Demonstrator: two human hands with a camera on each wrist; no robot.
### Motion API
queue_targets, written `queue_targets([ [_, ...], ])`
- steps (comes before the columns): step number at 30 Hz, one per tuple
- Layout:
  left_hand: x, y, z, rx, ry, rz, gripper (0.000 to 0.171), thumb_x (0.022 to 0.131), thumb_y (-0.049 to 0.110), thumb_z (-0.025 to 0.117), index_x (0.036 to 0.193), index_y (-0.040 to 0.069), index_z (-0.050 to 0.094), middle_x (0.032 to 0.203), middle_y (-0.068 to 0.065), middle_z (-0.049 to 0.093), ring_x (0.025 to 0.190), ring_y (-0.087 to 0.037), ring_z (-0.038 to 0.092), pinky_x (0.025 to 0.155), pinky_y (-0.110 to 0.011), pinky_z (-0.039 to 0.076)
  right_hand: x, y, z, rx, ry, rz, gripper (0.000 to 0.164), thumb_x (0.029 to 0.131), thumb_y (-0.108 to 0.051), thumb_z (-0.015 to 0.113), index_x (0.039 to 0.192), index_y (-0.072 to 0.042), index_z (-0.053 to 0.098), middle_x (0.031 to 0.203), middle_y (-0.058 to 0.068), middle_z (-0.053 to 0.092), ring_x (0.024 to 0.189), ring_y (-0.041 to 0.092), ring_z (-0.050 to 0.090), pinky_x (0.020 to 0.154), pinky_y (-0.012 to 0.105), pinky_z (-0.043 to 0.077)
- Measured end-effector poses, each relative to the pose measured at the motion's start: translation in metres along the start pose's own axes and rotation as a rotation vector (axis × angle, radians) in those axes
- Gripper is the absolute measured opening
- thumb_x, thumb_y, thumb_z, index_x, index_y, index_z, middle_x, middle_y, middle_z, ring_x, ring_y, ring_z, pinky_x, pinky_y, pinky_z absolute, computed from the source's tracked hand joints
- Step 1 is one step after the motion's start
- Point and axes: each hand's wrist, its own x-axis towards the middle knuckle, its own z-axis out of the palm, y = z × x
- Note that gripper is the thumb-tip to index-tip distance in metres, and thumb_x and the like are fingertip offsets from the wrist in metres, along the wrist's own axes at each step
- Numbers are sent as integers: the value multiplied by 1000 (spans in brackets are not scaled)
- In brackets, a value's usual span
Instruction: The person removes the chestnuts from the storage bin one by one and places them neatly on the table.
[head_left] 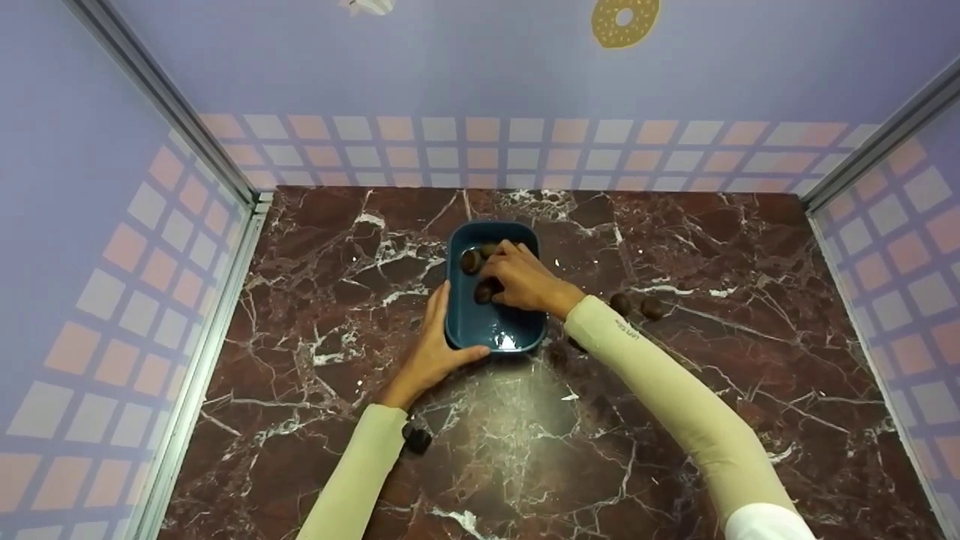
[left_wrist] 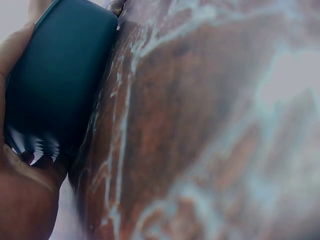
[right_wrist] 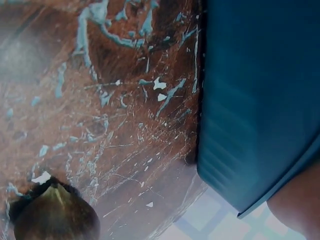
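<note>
A deep blue rectangular container (head_left: 459,319) stands on the marbled table, with a few brown chestnuts (head_left: 471,261) inside its far half. My left hand (head_left: 431,346) holds the container at its near left corner, thumb on the near rim and fingers along the left wall. Over the container's inside, my right hand (head_left: 525,277) has its fingers curled, with a chestnut (head_left: 484,291) between thumb and fingers. The fingers hide part of what lies below them. In the right wrist view, another chestnut (right_wrist: 57,215) lies on the table beside the container's outer wall (right_wrist: 250,100).
Two more chestnuts (head_left: 636,306) lie on the table right of the container, beyond my right forearm. Another dark one (head_left: 576,344) is partly hidden by that sleeve. Purple walls with checkered bands (head_left: 525,150) enclose the marbled table (head_left: 315,450) at the back and sides.
</note>
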Motion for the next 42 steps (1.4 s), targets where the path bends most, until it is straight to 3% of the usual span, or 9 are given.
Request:
queue_targets([
  [5, -1, 0, 2, -5, -6, -1, 132, 71, 47, 92, 165, 20, 3, 167, -21, 5, 153, -31, 10, 116, -62, 18, -5, -2, 1, -56, -12, -4, 34, 82, -23, 87, 113, -16, 76, 118, 5, 70, 124, 38, 49, 101, 55, 36],
  [10, -2, 0, 5, -42, -20, -12, 130, 73, 43, 91, 165, 22, 2, 167, -19, 1, 153, -32, 7, 116, -64, 18, -12, -4, 0, -78, 15, -33, 27, 84, -29, 85, 107, -17, 76, 106, 4, 70, 111, 34, 51, 90, 51, 36],
  [15, -3, 0, 7, -43, -15, -17, 130, 73, 44, 91, 164, 17, 3, 167, -21, 2, 153, -33, 7, 116, -63, 19, -25, -5, -8, -40, 73, -31, 31, 82, -30, 86, 107, -16, 76, 105, 3, 69, 104, 29, 47, 83, 47, 34],
  [23, -7, -2, 6, -22, 2, -33, 131, 70, 49, 91, 165, 22, 5, 167, -20, 4, 153, -32, 8, 115, -64, 18, -53, 1, -20, 24, 111, -19, 35, 83, -30, 85, 114, -16, 76, 110, -1, 69, 104, 25, 45, 82, 44, 31],
  [30, -6, -3, 3, -4, 12, -18, 132, 70, 49, 91, 164, 17, 5, 167, -21, 5, 153, -35, 9, 115, -65, 18, -72, 6, -32, 94, 160, 62, 36, 82, -28, 86, 114, -16, 75, 110, -1, 71, 110, 24, 47, 87, 43, 33],
  [35, -4, -1, 2, -7, 5, -29, 131, 71, 46, 92, 164, 17, 4, 167, -21, 3, 153, -36, 8, 115, -67, 17, -88, 12, -42, 135, 215, 77, 36, 82, -28, 85, 113, -14, 75, 103, 0, 71, 104, 24, 47, 90, 45, 33],
  [42, -2, 2, 4, -32, 19, -38, 128, 72, 31, 94, 165, 21, 6, 167, -21, 3, 153, -35, 7, 115, -66, 17, -107, 23, -49, 165, 283, 87, 33, 80, -24, 86, 109, -13, 75, 105, 0, 72, 103, 23, 47, 93, 46, 32],
])
